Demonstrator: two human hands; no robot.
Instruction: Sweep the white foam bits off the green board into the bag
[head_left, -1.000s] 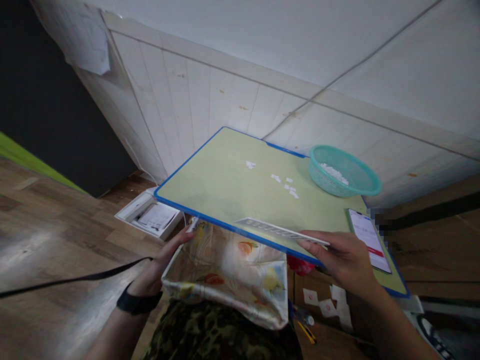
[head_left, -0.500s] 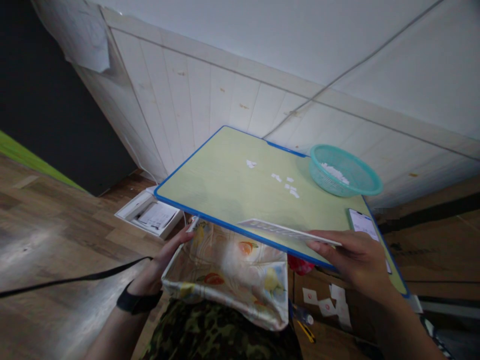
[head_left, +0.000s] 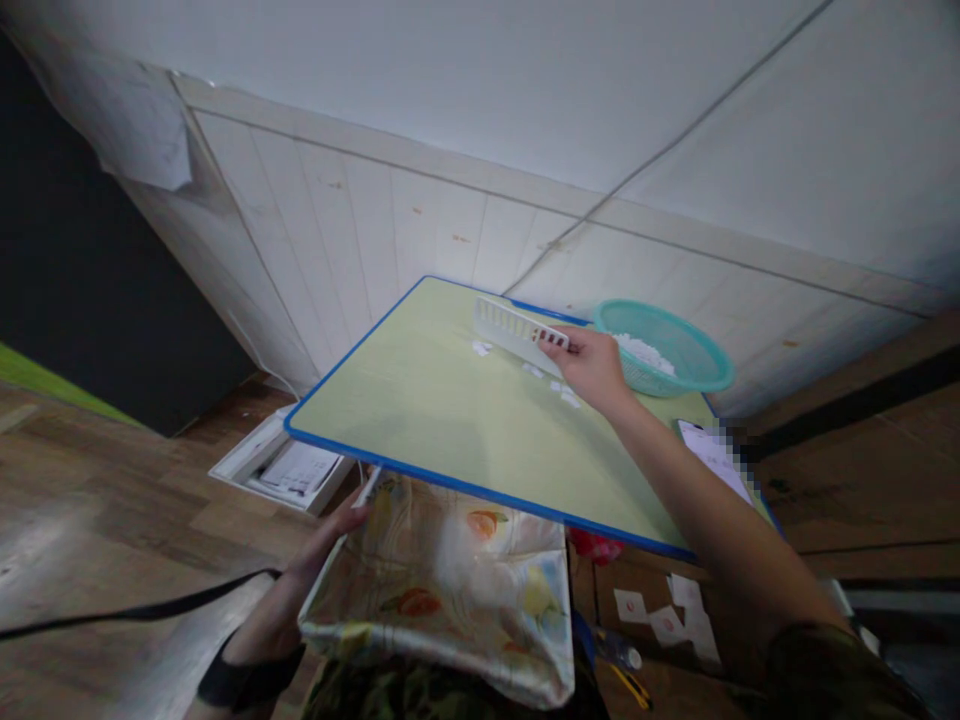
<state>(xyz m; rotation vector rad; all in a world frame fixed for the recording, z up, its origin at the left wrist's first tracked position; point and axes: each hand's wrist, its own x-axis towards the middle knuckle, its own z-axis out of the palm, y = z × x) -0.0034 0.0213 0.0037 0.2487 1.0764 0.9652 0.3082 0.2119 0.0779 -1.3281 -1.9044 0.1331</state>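
In my right hand (head_left: 596, 372) is a thin white slotted plastic panel (head_left: 504, 328), pinched at its right end. It is tilted on edge above the far part of the pale yellow-green table (head_left: 420, 400) with a blue rim. Small white pieces (head_left: 566, 394) lie beneath and beside the panel. My left hand (head_left: 341, 522) grips the left rim of a box lined with fruit-patterned plastic (head_left: 442, 580), at the table's near edge over my lap. Part of that hand is hidden by the rim.
A turquoise basket (head_left: 694, 350) holding white pieces (head_left: 645, 352) stands at the table's back right. A phone (head_left: 712, 455) lies at the right edge. On the floor at left is an open white box (head_left: 319, 490). White cards (head_left: 667, 625) and a yellow cutter (head_left: 632, 688) lie low on the right.
My right hand has carried the slotted panel from the near table edge to the far side, turning it more upright. My left hand stays on the box rim. The view has shifted slightly.
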